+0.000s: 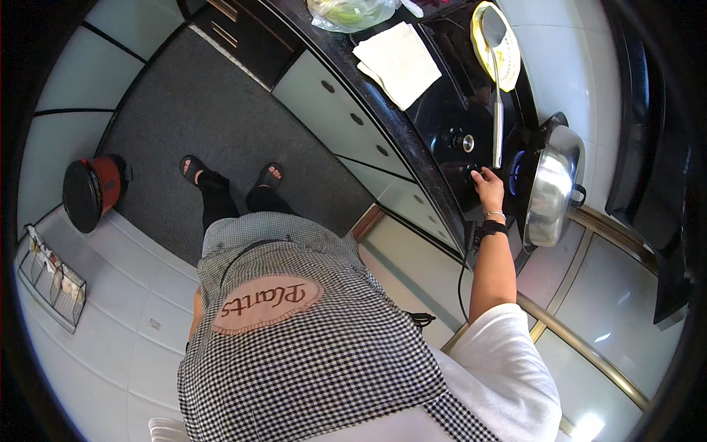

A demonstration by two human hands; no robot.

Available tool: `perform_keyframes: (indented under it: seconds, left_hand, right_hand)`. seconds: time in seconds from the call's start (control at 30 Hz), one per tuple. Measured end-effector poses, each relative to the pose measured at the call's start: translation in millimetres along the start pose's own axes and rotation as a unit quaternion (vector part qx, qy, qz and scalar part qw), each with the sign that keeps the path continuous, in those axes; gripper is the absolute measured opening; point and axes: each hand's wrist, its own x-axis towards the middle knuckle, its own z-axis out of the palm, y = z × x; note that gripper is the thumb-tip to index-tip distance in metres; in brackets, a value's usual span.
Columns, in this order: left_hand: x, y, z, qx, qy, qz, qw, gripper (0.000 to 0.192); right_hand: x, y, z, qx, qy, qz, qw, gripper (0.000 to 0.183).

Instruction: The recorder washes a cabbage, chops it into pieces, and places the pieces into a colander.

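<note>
My right hand (489, 188) reaches to the front of a black gas cooktop (442, 119), its thumb and fingers around a stove knob that they mostly hide. Another knob (468, 143) with a silvery cap stands beside it. Blue flame (516, 172) shows under a wok, which is covered by a domed steel lid (555, 190). A spatula (497, 127) with a metal handle rests across a yellow-rimmed plate (505, 61), its handle end close to my fingers. My left hand is out of view; only a bit of that arm shows beside my checked apron (309, 353).
A folded white cloth (397, 63) lies on the dark counter, near a plastic bag (353, 14) with something green inside. A black range hood (657, 182) hangs at the right. On the floor side stand a red-and-black bin (96, 190) and a wire basket (52, 279).
</note>
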Motion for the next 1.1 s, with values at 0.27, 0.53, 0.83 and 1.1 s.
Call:
perform_keyframes:
  seconds: [0.27, 0.53, 0.83, 1.1]
  left_hand:
    - [3, 1, 4, -0.010, 0.004, 0.008, 1.000, 0.035]
    - [3, 2, 4, -0.023, 0.013, 0.017, 1.000, 0.033]
    - [6, 9, 3, -0.036, 0.021, 0.040, 0.998, 0.031]
    - [43, -7, -27, -0.105, 0.049, 0.126, 0.985, 0.029]
  right_hand:
    - [4, 4, 0, 0.005, -0.014, 0.000, 1.000, 0.046]
    - [1, -2, 0, -0.023, -0.004, 0.007, 1.000, 0.045]
    - [-36, -37, 2, -0.025, 0.116, -0.051, 0.992, 0.043]
    - [-126, -131, 50, 0.062, 0.063, -0.258, 0.962, 0.016]
